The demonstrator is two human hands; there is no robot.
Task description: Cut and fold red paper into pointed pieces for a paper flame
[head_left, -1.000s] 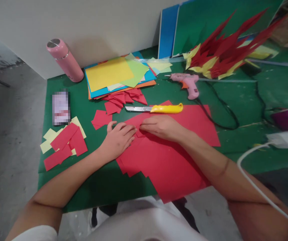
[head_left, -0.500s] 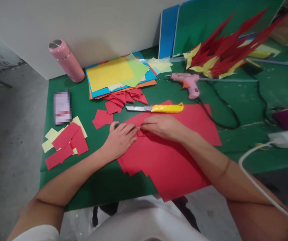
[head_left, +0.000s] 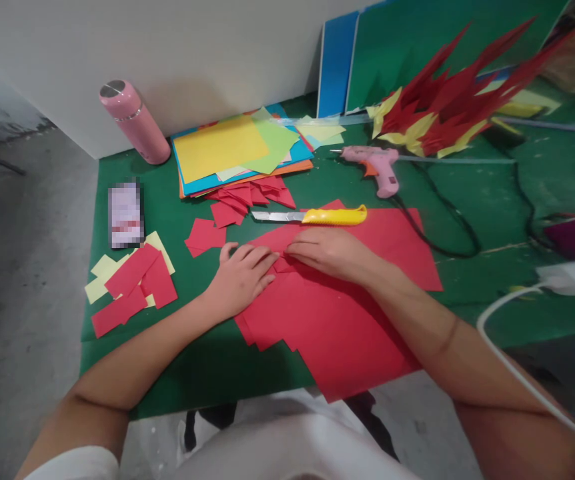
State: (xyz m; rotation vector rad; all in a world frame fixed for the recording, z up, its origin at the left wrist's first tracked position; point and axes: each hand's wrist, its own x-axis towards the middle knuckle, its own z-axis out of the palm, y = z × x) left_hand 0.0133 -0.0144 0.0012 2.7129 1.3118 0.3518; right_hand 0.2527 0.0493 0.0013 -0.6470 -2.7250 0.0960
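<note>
My left hand (head_left: 240,277) lies flat, fingers stretched out, on the upper left corner of a pile of big red paper sheets (head_left: 337,313). My right hand (head_left: 327,257) rests palm down beside it, fingertips pressed on a small fold of red paper (head_left: 281,265) between the two hands. Just beyond my right hand lies a yellow-handled utility knife (head_left: 317,216) with its blade out to the left.
A green mat (head_left: 177,220) covers the table. On it are a pink bottle (head_left: 135,123), a phone (head_left: 126,215), a stack of coloured sheets (head_left: 237,147), cut red and yellow pieces (head_left: 132,283), a pink glue gun (head_left: 375,165) with black cord, a red-yellow spiky paper piece (head_left: 447,100), and a white cable (head_left: 517,333).
Both hands stay almost still on the red paper; my right fingertips have slid slightly right along the fold. The view has shifted a little.
</note>
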